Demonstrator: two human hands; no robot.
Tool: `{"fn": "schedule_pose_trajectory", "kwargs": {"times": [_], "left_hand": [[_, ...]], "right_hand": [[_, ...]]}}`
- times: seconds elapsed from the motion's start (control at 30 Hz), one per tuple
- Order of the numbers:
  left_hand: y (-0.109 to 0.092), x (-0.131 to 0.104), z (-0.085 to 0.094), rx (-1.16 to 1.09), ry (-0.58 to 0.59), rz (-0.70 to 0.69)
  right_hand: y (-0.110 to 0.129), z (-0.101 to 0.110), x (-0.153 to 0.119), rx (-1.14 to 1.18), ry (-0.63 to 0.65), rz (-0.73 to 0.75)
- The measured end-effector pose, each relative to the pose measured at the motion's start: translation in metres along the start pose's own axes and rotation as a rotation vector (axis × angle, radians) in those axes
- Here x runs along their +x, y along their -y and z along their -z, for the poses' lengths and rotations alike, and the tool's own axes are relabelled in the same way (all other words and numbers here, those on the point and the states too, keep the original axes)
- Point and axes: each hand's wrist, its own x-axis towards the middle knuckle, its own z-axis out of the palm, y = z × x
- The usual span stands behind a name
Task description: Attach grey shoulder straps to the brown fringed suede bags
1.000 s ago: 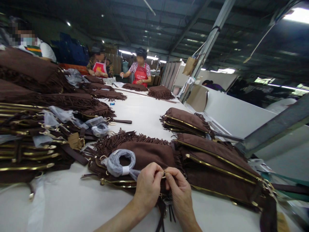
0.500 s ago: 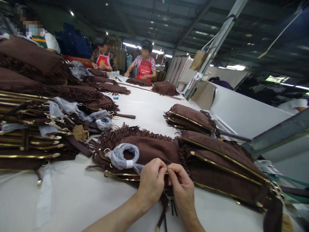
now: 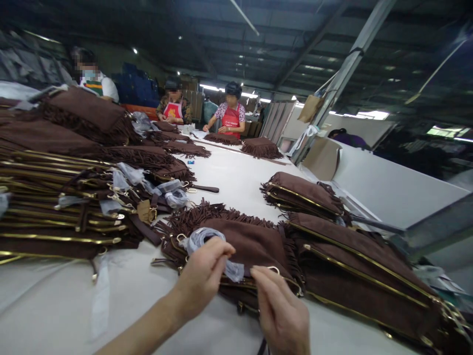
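Observation:
A dark brown fringed handbag (image 3: 251,241) lies in front of me, its gold-zippered edge toward me. On its left part rests a strap coil (image 3: 201,239) wrapped in translucent film, with a loose film end (image 3: 234,271) stretching right. My left hand (image 3: 207,268) is over the coil, thumb and fingers pinched together; whatever is between them is too small to make out. My right hand (image 3: 283,305) is at the bag's near right edge, fingers pressed together beside a gold ring (image 3: 273,269). Its fingertips hide whatever they may hold.
Stacked brown bags with gold zippers (image 3: 62,217) fill the left side. More zippered bags (image 3: 354,261) lie against the right of my bag. Across the white table (image 3: 229,172) people work, one in a red apron (image 3: 231,121). A slanted metal post (image 3: 343,74) rises at right.
My hands have come apart from each other; the left moved left over the coil, the right dropped slightly lower. The whole view has shifted, so things sit further right and lower.

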Motion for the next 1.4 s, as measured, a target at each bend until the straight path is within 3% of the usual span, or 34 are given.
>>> {"fn": "schedule_pose_trajectory", "kwargs": {"times": [0.07,0.13,0.2,0.27,0.37,0.5,0.6,0.67,0.8,0.93,1.03,1.23,1.4], "left_hand": [[0.006,-0.018,0.031,0.109,-0.034,-0.038],[0.015,-0.036,0.048,0.212,-0.001,-0.075],[0.026,-0.048,0.051,0.327,0.045,-0.144],[0.034,-0.051,0.043,0.455,0.069,-0.23],[0.041,-0.038,0.024,0.635,0.101,-0.295],[0.041,-0.003,0.012,0.738,0.291,-0.198],[0.032,0.022,0.019,0.744,0.284,-0.094],[0.02,0.037,0.028,0.751,0.249,-0.077],[-0.009,0.053,0.041,0.787,0.248,-0.101],[-0.027,0.051,0.041,0.865,0.279,-0.108],[-0.027,0.047,0.042,0.901,0.294,-0.111],[-0.015,0.05,0.06,0.782,0.294,-0.031],[-0.016,0.053,0.061,0.74,0.271,-0.016]], "right_hand": [[0.024,-0.02,0.017,-0.108,0.17,0.125],[0.039,-0.043,0.04,-0.21,0.323,0.104],[0.041,-0.058,0.061,-0.239,0.465,0.038],[0.034,-0.055,0.075,-0.137,0.536,-0.006],[0.018,-0.021,0.085,0.161,0.448,-0.065],[0.012,0.047,0.081,0.386,0.345,-0.182],[0.025,0.081,0.065,0.453,0.422,-0.151],[0.037,0.089,0.052,0.418,0.53,-0.114],[0.043,0.07,0.031,0.281,0.667,-0.031],[0.021,0.029,0.027,0.158,0.456,-0.092],[0.012,0.009,0.034,0.114,0.359,-0.171],[0.019,0.027,0.048,0.417,0.391,-0.223],[0.007,0.027,0.043,0.259,0.543,-0.07]]}}
